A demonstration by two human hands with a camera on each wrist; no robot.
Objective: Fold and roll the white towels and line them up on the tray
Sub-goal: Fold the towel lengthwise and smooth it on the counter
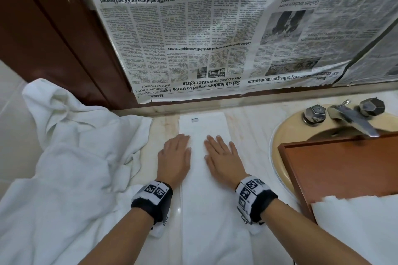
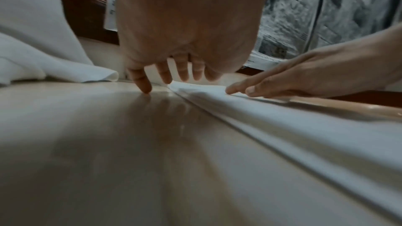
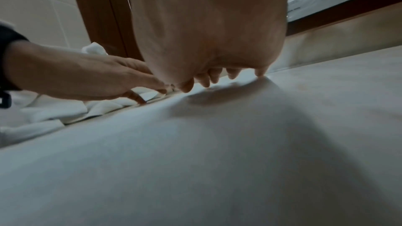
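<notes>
A white towel point(image 1: 206, 127), folded into a long narrow strip, lies flat on the marble counter and runs from the back wall toward me. My left hand point(image 1: 175, 155) rests flat across its left edge, with the outer fingers on the counter. My right hand point(image 1: 221, 157) presses flat on the strip's right half. Both hands have straight fingers and hold nothing. In the left wrist view my left hand point(image 2: 174, 75) touches down at the towel point(image 2: 282, 121) edge. The wooden tray point(image 1: 336, 170) sits at the right, over the sink. A white towel point(image 1: 357, 221) lies at the tray's near end.
A heap of loose white towels point(image 1: 71, 157) covers the counter's left side. A beige sink point(image 1: 280, 137) with a metal tap point(image 1: 353, 118) and two knobs is at the right, behind the tray. Newspaper point(image 1: 215, 28) covers the wall behind. A dark wooden door frame point(image 1: 53, 28) stands at back left.
</notes>
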